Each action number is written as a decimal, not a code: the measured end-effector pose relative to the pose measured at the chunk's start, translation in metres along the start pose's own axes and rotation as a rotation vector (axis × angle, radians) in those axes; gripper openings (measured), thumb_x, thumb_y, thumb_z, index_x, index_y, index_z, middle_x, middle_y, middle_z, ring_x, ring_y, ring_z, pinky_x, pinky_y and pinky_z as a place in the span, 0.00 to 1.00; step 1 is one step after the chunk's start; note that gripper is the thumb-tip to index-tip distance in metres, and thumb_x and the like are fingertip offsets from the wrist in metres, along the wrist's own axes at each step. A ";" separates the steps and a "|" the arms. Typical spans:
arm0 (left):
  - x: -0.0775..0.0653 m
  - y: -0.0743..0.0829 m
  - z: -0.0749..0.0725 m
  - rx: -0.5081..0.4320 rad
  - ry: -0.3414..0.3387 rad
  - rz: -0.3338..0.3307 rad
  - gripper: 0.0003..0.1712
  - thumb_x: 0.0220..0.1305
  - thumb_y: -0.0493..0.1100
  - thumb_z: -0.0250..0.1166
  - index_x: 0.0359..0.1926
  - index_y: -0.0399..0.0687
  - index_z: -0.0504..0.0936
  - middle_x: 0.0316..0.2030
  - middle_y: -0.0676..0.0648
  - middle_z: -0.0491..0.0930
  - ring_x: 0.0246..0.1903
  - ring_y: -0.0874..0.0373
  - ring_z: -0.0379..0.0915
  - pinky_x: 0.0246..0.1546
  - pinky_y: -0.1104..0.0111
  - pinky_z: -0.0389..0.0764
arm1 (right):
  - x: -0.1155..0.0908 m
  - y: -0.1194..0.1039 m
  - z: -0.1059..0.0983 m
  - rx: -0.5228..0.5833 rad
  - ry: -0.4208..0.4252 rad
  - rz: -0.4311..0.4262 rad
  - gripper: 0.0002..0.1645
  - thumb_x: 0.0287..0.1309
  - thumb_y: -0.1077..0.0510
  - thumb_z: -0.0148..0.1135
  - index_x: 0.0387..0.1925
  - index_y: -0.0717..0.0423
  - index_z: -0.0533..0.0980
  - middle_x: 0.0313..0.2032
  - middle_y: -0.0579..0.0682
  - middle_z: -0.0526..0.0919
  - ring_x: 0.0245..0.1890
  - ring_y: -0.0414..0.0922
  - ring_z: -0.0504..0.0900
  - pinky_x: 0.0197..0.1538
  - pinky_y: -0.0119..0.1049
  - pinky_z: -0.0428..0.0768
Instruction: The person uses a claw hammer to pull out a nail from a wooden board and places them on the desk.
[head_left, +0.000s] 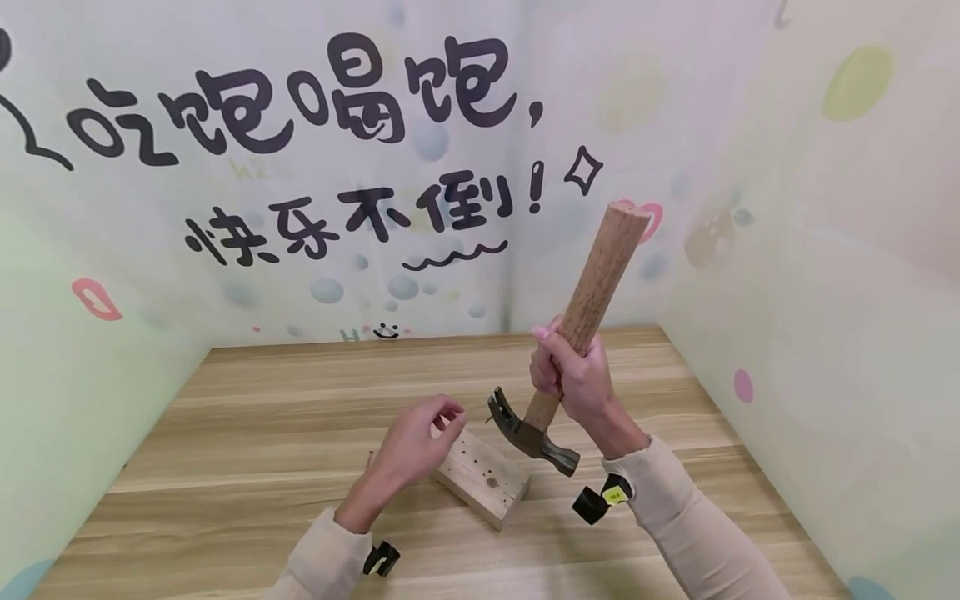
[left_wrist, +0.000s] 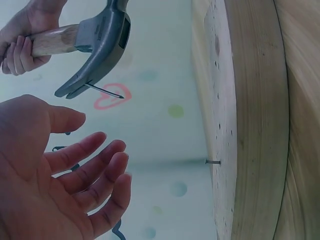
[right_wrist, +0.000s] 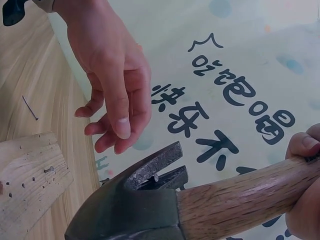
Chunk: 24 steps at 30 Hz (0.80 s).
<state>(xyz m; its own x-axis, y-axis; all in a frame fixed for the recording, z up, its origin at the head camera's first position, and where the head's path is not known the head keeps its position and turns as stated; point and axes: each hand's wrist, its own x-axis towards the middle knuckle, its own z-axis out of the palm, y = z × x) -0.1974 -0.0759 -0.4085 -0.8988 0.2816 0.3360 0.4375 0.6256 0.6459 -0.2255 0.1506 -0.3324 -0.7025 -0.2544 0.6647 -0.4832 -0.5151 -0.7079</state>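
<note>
We find the right hand (head_left: pixel 576 373) wrapped round the hammer (head_left: pixel 592 300) by its wooden handle, whose long axis slants from a raised butt down to the head. The held nail (left_wrist: pixel 106 91) sits in the claw slot, its head on the claw's upper side, its shaft pointing down towards the block. In the head view, this nail lies just right of the left hand (head_left: pixel 420 437), whose fingertips are nearer to it than the right hand's; thumb and loosely bent fingers stand apart, holding nothing. Below, apart from both hammer and nail, we note the wooden block (head_left: pixel 483 479), with a standing nail (left_wrist: pixel 213 161) in its top face. Beyond the block, in the right wrist view, a loose nail (right_wrist: pixel 30 108) is on the tabletop (head_left: pixel 300 383).
</note>
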 end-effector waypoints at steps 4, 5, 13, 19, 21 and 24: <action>0.000 0.003 0.004 -0.021 -0.023 0.032 0.09 0.68 0.40 0.62 0.45 0.44 0.84 0.37 0.50 0.85 0.36 0.60 0.78 0.39 0.61 0.81 | 0.000 0.000 -0.001 0.001 -0.004 -0.004 0.15 0.68 0.69 0.43 0.23 0.58 0.62 0.09 0.50 0.57 0.06 0.46 0.54 0.08 0.38 0.53; -0.001 0.003 0.004 -0.028 -0.033 0.040 0.09 0.68 0.40 0.62 0.46 0.44 0.84 0.38 0.49 0.85 0.37 0.59 0.79 0.39 0.62 0.81 | -0.001 0.000 -0.001 0.001 -0.007 -0.005 0.15 0.68 0.69 0.43 0.23 0.57 0.62 0.09 0.50 0.57 0.06 0.46 0.54 0.09 0.38 0.53; 0.002 0.009 0.016 -0.021 -0.079 0.094 0.13 0.67 0.40 0.63 0.50 0.40 0.82 0.43 0.44 0.85 0.40 0.52 0.81 0.41 0.59 0.81 | -0.001 0.000 0.001 0.006 -0.008 0.018 0.15 0.69 0.68 0.44 0.24 0.57 0.62 0.10 0.50 0.58 0.06 0.45 0.56 0.09 0.39 0.54; 0.003 0.011 0.024 -0.009 -0.056 0.105 0.08 0.63 0.39 0.67 0.44 0.45 0.83 0.39 0.46 0.85 0.38 0.53 0.81 0.41 0.57 0.82 | -0.002 0.000 0.003 0.008 -0.016 0.028 0.16 0.69 0.67 0.45 0.23 0.57 0.62 0.10 0.50 0.58 0.07 0.46 0.56 0.10 0.39 0.54; 0.003 0.011 0.026 0.008 -0.044 0.115 0.06 0.62 0.39 0.68 0.40 0.47 0.83 0.37 0.48 0.85 0.36 0.55 0.80 0.39 0.61 0.81 | -0.002 0.001 0.004 0.008 -0.017 0.029 0.16 0.69 0.68 0.44 0.23 0.57 0.62 0.10 0.50 0.58 0.07 0.46 0.56 0.10 0.39 0.54; 0.003 0.011 0.028 0.012 -0.033 0.117 0.03 0.62 0.40 0.69 0.37 0.48 0.83 0.34 0.51 0.85 0.35 0.58 0.80 0.37 0.64 0.81 | -0.003 0.002 0.005 0.014 -0.014 0.036 0.16 0.69 0.68 0.44 0.22 0.57 0.62 0.10 0.50 0.57 0.06 0.46 0.55 0.10 0.39 0.53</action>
<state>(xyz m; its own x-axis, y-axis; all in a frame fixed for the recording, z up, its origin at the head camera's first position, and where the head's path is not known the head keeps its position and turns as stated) -0.1963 -0.0473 -0.4194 -0.8422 0.3765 0.3860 0.5392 0.5954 0.5957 -0.2223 0.1462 -0.3347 -0.7120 -0.2845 0.6420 -0.4504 -0.5164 -0.7283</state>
